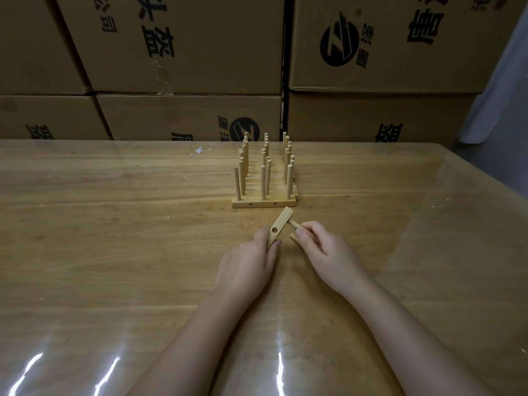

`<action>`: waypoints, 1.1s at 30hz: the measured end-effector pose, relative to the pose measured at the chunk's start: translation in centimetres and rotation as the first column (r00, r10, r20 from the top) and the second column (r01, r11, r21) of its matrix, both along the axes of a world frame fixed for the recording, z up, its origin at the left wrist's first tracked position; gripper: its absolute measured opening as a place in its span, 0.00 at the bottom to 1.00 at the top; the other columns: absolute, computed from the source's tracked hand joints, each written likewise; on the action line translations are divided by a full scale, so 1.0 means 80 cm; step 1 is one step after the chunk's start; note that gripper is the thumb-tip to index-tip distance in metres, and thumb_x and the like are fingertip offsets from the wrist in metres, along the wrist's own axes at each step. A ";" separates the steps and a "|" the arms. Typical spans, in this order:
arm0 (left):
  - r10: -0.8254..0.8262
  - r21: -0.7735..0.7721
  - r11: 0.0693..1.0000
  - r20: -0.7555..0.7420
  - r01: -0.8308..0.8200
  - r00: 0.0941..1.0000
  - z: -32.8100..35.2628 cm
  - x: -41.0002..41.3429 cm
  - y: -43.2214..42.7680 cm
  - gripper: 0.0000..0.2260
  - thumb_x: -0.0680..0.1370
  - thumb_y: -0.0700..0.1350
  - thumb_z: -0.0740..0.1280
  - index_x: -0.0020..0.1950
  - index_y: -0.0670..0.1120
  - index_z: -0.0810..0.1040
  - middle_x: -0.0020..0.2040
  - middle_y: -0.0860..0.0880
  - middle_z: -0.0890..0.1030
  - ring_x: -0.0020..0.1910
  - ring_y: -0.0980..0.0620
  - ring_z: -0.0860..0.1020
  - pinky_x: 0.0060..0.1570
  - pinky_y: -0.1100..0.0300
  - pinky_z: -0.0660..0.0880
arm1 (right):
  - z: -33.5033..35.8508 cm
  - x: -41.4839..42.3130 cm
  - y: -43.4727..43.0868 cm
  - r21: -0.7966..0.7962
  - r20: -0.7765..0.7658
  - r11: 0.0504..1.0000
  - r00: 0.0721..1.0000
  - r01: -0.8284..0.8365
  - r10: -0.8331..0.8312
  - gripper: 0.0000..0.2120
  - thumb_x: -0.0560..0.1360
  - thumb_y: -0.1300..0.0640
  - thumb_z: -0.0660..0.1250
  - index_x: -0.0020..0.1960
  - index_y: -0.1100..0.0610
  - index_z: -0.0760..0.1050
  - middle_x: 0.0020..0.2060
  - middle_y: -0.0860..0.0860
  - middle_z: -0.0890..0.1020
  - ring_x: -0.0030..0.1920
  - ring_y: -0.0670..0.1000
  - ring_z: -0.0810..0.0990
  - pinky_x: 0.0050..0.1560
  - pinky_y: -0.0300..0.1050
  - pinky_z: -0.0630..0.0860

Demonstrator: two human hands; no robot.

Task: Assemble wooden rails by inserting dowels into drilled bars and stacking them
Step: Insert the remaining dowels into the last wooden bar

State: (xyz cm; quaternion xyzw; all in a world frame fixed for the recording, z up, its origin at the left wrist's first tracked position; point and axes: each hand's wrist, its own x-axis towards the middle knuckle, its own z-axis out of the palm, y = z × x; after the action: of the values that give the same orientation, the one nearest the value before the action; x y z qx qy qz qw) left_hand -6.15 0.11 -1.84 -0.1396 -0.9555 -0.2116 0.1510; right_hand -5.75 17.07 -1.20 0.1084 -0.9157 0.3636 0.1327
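Head view, frame centre: my left hand [251,261] grips a drilled bar [281,224] tilted above the desk [114,224], one hole showing. My right hand [323,252] pinches a dowel [294,223] whose tip meets the bar; my fingers hide most of it. Just beyond stand doweled rails [263,203], their rear rows hard to separate. Glossy film covers the wood. Cardboard boxes [185,38] behind carry upside-down black characters and a round logo [339,42].

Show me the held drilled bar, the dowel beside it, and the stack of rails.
drilled bar [282,222], head view, flat face above hole
dowel [294,224], head view, exposed end by bar
stack of rails [263,203], head view, front bar's side
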 end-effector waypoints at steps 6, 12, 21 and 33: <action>0.028 0.254 0.964 0.184 -0.075 0.983 0.000 -0.009 -0.004 0.14 0.81 0.55 0.57 0.61 0.49 0.72 0.40 0.53 0.78 0.39 0.53 0.77 0.36 0.56 0.74 | 0.006 -0.003 0.007 -0.155 0.002 0.986 0.998 0.056 -0.056 0.10 0.79 0.55 0.57 0.54 0.46 0.74 0.34 0.43 0.76 0.31 0.39 0.73 0.30 0.35 0.65; 0.024 0.251 0.965 0.188 -0.071 0.982 -0.004 -0.012 -0.005 0.11 0.81 0.55 0.57 0.55 0.49 0.72 0.36 0.55 0.75 0.37 0.52 0.76 0.35 0.56 0.71 | 0.010 0.001 0.007 0.164 -0.175 0.983 0.983 0.084 -0.055 0.13 0.79 0.52 0.60 0.60 0.54 0.76 0.48 0.47 0.80 0.45 0.48 0.77 0.40 0.45 0.74; 0.035 0.219 0.973 0.150 -0.067 0.988 -0.003 -0.012 -0.006 0.14 0.81 0.55 0.58 0.60 0.48 0.71 0.36 0.55 0.73 0.40 0.47 0.77 0.35 0.55 0.68 | 0.010 0.006 0.002 0.209 -0.304 0.969 0.950 0.132 -0.064 0.09 0.77 0.55 0.63 0.54 0.56 0.79 0.40 0.51 0.82 0.36 0.52 0.79 0.30 0.44 0.70; -0.022 0.293 0.955 0.227 -0.047 0.974 0.002 -0.008 -0.010 0.12 0.81 0.53 0.59 0.61 0.49 0.72 0.47 0.49 0.81 0.46 0.48 0.78 0.44 0.53 0.74 | 0.004 0.002 0.002 0.109 -0.253 0.990 0.966 0.085 -0.055 0.14 0.78 0.49 0.60 0.59 0.52 0.75 0.39 0.43 0.79 0.38 0.48 0.78 0.32 0.39 0.68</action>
State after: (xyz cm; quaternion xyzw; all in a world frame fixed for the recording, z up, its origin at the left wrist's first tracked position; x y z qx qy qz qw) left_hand -6.83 -0.68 -1.70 -0.0842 -0.9247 -0.3663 0.0610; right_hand -5.60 17.26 -0.88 0.1284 -0.9151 0.2868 0.2526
